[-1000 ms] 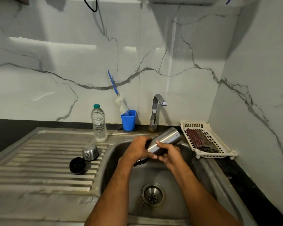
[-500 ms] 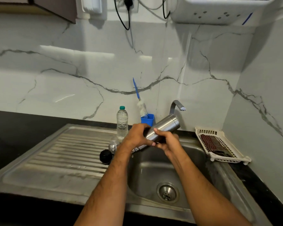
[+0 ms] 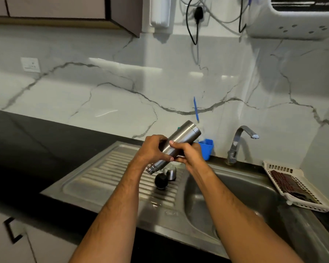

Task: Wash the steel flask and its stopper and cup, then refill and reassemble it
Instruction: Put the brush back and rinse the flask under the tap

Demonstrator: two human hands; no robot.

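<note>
The steel flask (image 3: 180, 141) is tilted with its base up to the right and its threaded mouth down to the left, above the drainboard. My left hand (image 3: 152, 149) grips its lower body near the mouth. My right hand (image 3: 188, 150) holds the middle from the right side. The black stopper (image 3: 161, 180) and the steel cup (image 3: 170, 172) lie on the ribbed drainboard (image 3: 110, 179) just below the flask.
The sink basin (image 3: 234, 202) lies to the right, the tap (image 3: 239, 141) behind it. A blue holder (image 3: 207, 149) with a brush (image 3: 196, 109) stands behind the flask. A white rack (image 3: 285, 188) with a dark cloth sits at the right. Black counter (image 3: 36, 145) spreads left.
The view has tilted up and shifted left. Both hands have carried the flask from over the basin to above the drainboard, still tilted mouth-down.
</note>
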